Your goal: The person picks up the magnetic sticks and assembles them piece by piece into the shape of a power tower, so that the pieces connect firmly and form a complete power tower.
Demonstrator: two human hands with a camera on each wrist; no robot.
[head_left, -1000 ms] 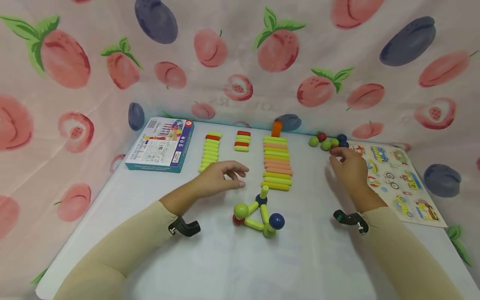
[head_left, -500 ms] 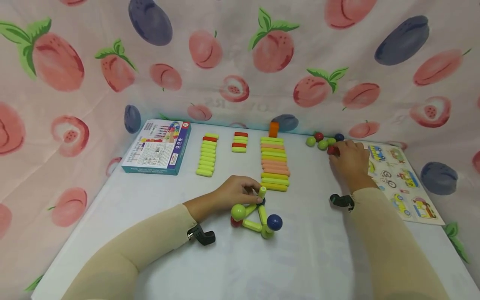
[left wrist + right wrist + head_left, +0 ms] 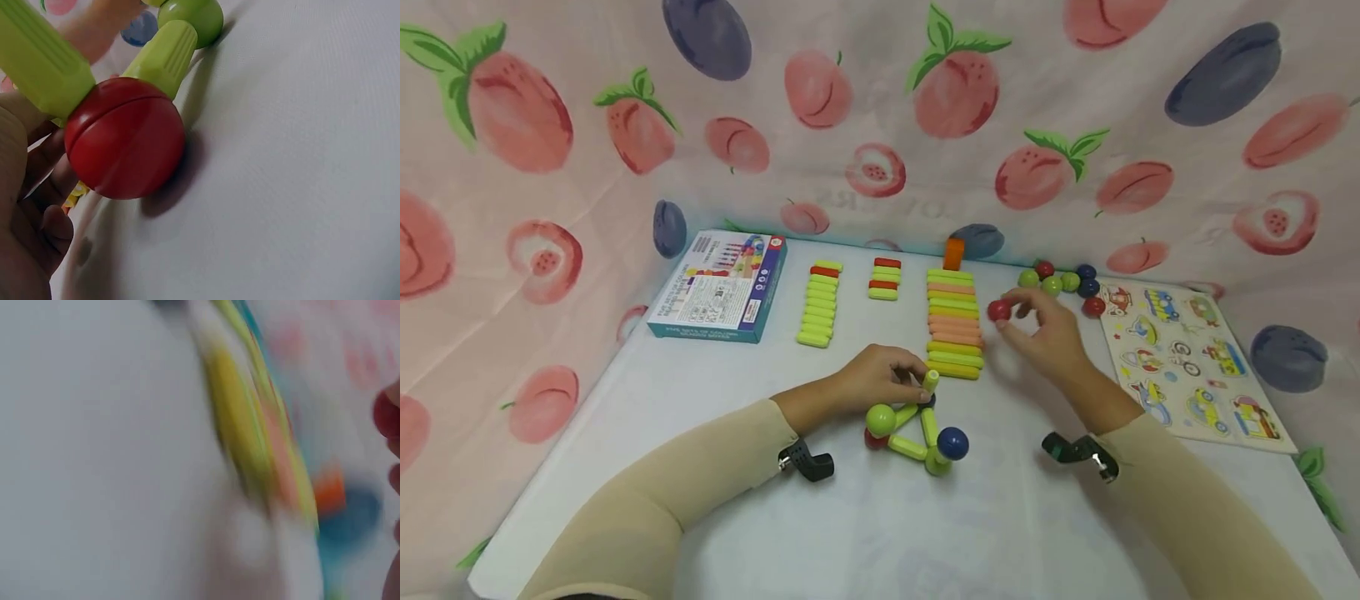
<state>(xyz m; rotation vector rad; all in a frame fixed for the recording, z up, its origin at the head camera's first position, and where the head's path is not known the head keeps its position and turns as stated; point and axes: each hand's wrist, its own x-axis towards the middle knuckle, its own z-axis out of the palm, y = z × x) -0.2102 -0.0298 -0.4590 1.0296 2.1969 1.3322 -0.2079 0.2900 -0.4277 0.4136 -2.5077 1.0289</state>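
The person's right hand (image 3: 1047,337) pinches a glossy red ball (image 3: 999,310) near a row of multicoloured grooved sticks (image 3: 955,326), while the left hand (image 3: 880,379) appears to grip an upright yellow-green rod (image 3: 932,380) on a triangular rod-and-ball frame (image 3: 907,448). Seemingly the ball is being brought to that rod; capping it would call for centring over its bare tip. The print on the teal-edged cardboard box (image 3: 718,283) is too small to read.

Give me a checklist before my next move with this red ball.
1. Held red ball: ok, pinched in the right hand.
2. Upright green stick: ok, top bare.
3. Other corners of triangle frame: ok, topped by raised green ball and raised blue ball.
4. Left hand steadying the stick: cannot tell, exact grip unclear.
5. Held red ball above the stick: not ok, it is beside the stick row.
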